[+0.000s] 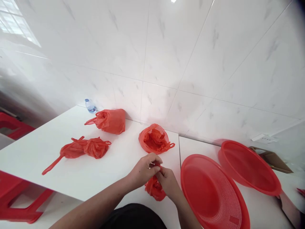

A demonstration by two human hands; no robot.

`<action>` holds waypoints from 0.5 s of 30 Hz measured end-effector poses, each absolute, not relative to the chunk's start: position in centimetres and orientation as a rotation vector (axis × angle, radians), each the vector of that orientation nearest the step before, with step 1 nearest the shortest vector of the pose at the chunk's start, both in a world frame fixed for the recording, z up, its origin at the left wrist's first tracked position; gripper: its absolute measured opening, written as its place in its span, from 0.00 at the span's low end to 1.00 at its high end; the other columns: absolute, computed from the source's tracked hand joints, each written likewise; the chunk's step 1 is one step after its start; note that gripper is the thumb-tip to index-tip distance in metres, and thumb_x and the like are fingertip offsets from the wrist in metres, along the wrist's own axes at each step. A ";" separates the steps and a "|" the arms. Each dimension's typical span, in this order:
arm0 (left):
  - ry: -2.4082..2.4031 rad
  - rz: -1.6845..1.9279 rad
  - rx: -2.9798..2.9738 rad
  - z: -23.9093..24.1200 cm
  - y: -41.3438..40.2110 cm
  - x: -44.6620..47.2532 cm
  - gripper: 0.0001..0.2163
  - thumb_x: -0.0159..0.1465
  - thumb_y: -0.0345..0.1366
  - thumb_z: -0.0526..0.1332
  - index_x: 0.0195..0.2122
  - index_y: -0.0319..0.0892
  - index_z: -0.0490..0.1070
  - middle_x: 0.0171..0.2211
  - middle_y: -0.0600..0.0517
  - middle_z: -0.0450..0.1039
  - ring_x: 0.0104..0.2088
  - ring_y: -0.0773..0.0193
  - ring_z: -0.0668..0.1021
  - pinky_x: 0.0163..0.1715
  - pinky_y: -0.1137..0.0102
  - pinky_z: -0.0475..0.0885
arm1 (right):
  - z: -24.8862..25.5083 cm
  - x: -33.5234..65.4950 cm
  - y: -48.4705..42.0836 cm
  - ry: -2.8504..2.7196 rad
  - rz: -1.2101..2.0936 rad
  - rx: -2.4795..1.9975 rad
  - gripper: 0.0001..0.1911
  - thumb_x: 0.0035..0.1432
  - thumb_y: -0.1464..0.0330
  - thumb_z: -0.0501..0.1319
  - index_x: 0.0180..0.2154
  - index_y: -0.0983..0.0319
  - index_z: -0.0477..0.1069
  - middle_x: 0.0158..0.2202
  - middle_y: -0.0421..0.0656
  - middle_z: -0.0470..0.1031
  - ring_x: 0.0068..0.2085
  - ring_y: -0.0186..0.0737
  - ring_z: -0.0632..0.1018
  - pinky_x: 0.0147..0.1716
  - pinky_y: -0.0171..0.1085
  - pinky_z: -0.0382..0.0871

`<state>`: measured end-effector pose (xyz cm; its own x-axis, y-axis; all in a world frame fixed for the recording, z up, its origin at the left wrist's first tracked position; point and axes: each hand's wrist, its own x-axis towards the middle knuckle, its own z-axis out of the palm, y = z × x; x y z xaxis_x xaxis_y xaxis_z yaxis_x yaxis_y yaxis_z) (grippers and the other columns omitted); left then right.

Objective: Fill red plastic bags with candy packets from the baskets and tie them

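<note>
Both of my hands meet over a small red plastic bag (155,190) near the front of the white table. My left hand (145,168) pinches the bag's gathered top from the left. From the right, my right hand (168,180) pinches the same twisted plastic, its fingertips close to the left thumb. The bag's lower part bulges below my fingers; its contents are hidden. Just beyond my hands sits an open red plastic bag (156,140) with a crumpled mouth and a loop handle.
Left on the white table (128,149) are a full red bag (113,121), crumpled red bags (83,149) and a water bottle (90,106). At right stand a red perforated basket (202,187), a red basin (250,167) and a cardboard box (274,160). Red stools (26,213) flank the table.
</note>
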<state>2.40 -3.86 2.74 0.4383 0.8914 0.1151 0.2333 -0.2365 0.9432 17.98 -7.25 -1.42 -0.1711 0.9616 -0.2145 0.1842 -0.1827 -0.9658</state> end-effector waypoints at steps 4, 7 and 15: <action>1.093 0.918 1.942 0.1 -3.7 2.3 0.08 0.57 0.28 0.60 0.38 0.44 0.70 0.38 0.51 0.70 0.39 0.63 0.73 0.42 0.67 0.70 | -3.6 18.0 -6.0 -1.183 1.412 -1.409 0.22 0.59 0.52 0.53 0.21 0.60 0.59 0.17 0.34 0.56 0.21 0.30 0.56 0.22 0.35 0.49; 1.011 0.736 2.154 -1.7 -3.6 2.3 0.12 0.54 0.27 0.63 0.40 0.45 0.73 0.38 0.50 0.71 0.39 0.61 0.73 0.41 0.67 0.70 | -4.0 18.0 -5.7 -1.060 1.439 -1.354 0.21 0.59 0.53 0.53 0.21 0.60 0.59 0.17 0.34 0.55 0.21 0.30 0.56 0.21 0.34 0.48; 1.135 0.780 2.017 -2.6 -1.9 2.6 0.07 0.58 0.26 0.56 0.27 0.42 0.70 0.30 0.53 0.70 0.34 0.64 0.73 0.37 0.69 0.68 | -2.5 19.2 -4.8 -1.157 1.475 -1.271 0.23 0.61 0.52 0.50 0.31 0.63 0.72 0.19 0.37 0.65 0.19 0.30 0.60 0.19 0.33 0.50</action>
